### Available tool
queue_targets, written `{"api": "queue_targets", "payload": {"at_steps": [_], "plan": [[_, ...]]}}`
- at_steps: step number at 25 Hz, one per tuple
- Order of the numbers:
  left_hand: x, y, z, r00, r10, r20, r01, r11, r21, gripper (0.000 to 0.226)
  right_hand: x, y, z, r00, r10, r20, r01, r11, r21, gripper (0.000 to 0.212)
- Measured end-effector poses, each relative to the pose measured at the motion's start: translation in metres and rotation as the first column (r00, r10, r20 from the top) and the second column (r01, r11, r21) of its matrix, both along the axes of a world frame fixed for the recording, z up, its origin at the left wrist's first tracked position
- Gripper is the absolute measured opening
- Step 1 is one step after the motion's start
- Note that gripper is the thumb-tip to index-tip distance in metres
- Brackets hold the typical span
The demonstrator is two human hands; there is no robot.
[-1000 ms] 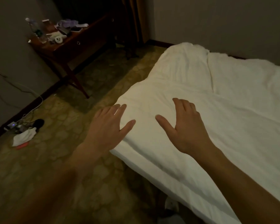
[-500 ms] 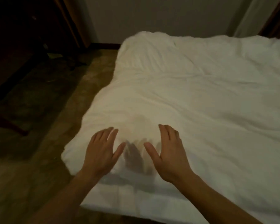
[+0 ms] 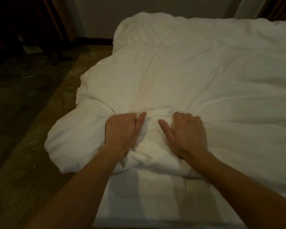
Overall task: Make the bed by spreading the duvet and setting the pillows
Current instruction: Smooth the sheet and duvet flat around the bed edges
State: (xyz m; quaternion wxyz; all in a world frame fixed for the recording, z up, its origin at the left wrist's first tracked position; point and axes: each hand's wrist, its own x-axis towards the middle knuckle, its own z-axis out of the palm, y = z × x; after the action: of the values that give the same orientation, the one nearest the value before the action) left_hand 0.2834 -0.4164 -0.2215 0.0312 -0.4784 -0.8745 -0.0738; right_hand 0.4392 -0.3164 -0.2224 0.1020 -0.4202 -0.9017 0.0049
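**Two hands bunched into one duvet**

Nearest, below the duvet's gathered edge: one strip of flat white sheet on the bed, crossed by two bare forearms and cut off at the bottom border. Just beyond, two hands side by side on one white duvet. Left hand with fingers curled down into a fold, clenched on a bunch of cloth, thumb lying along the ridge. Right hand likewise grasping the duvet, fingertips buried in the fabric, thumb stretched toward the left. Between the two hands, a raised wad of duvet; beneath and around them, the rest of it, spreading away to the far edge of the bed and out of view on the right. No count of pillows possible: lumps under the far end of the duvet too vague to name. Left of the duvet, patterned floor, dim. Farthest, beyond the duvet, one wall and curtains, dark and hard to make out.
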Motion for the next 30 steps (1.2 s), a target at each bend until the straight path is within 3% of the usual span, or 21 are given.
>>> {"api": "queue_targets", "payload": {"at_steps": [1,3,6,8,9,12,15,18,20,23,25,28,30], "plan": [[-0.002,-0.001,0.005,1.0,-0.012,-0.008,0.011,0.999,-0.033,0.086,0.0,0.001,0.009,1.0,-0.014,-0.012,0.014,1.0,-0.015,0.081],[-0.002,-0.012,0.017,0.995,-0.052,-0.08,0.056,0.998,0.043,0.098,0.006,-0.003,0.034,0.996,-0.01,-0.083,0.007,0.999,-0.033,0.087],[0.018,-0.038,0.056,0.99,-0.098,-0.105,0.129,0.927,0.351,0.084,0.032,-0.019,0.081,0.964,0.045,-0.262,-0.038,0.999,0.032,0.087],[0.036,-0.054,0.071,0.982,-0.14,-0.129,0.182,0.888,0.422,0.077,0.052,-0.031,0.1,0.955,0.071,-0.287,-0.052,0.996,0.073,0.089],[0.042,-0.06,0.072,0.981,-0.152,-0.118,0.186,0.908,0.374,0.08,0.058,-0.036,0.1,0.975,0.057,-0.215,-0.045,0.997,0.062,0.092],[0.052,-0.077,0.041,0.991,-0.12,-0.055,0.119,0.993,-0.029,0.117,0.065,-0.052,0.059,0.99,0.061,0.123,-0.059,0.998,-0.023,0.105],[0.053,-0.074,0.007,0.993,-0.113,-0.015,0.11,0.985,-0.133,0.129,0.056,-0.054,0.016,0.984,0.13,0.12,-0.117,0.987,-0.107,0.104],[0.048,-0.066,0.02,0.997,-0.02,0.077,0.025,0.998,-0.059,0.102,0.057,-0.046,0.026,0.985,0.143,0.094,-0.119,0.967,-0.223,0.095],[0.038,-0.067,0.04,0.995,-0.062,0.077,0.065,0.997,-0.032,0.099,0.061,-0.04,0.049,0.979,0.148,0.137,-0.108,0.958,-0.267,0.094],[0.027,-0.06,0.054,0.999,-0.021,-0.041,0.029,0.982,0.187,0.092,0.045,-0.039,0.072,0.982,0.158,-0.101,-0.166,0.983,-0.08,0.09],[0.022,-0.047,0.044,0.999,-0.037,0.015,0.035,0.995,0.09,0.084,0.024,-0.036,0.064,0.974,0.162,-0.157,-0.171,0.984,-0.049,0.087],[0.01,-0.04,0.007,0.995,-0.021,0.101,0.034,0.991,-0.128,0.084,0.008,-0.019,0.027,0.987,0.126,0.1,-0.113,0.986,-0.125,0.092],[-0.005,-0.036,-0.012,0.985,0.043,0.166,-0.013,0.984,-0.176,0.089,0.006,-0.005,0.004,0.982,0.099,0.161,-0.073,0.985,-0.158,0.094]]}}
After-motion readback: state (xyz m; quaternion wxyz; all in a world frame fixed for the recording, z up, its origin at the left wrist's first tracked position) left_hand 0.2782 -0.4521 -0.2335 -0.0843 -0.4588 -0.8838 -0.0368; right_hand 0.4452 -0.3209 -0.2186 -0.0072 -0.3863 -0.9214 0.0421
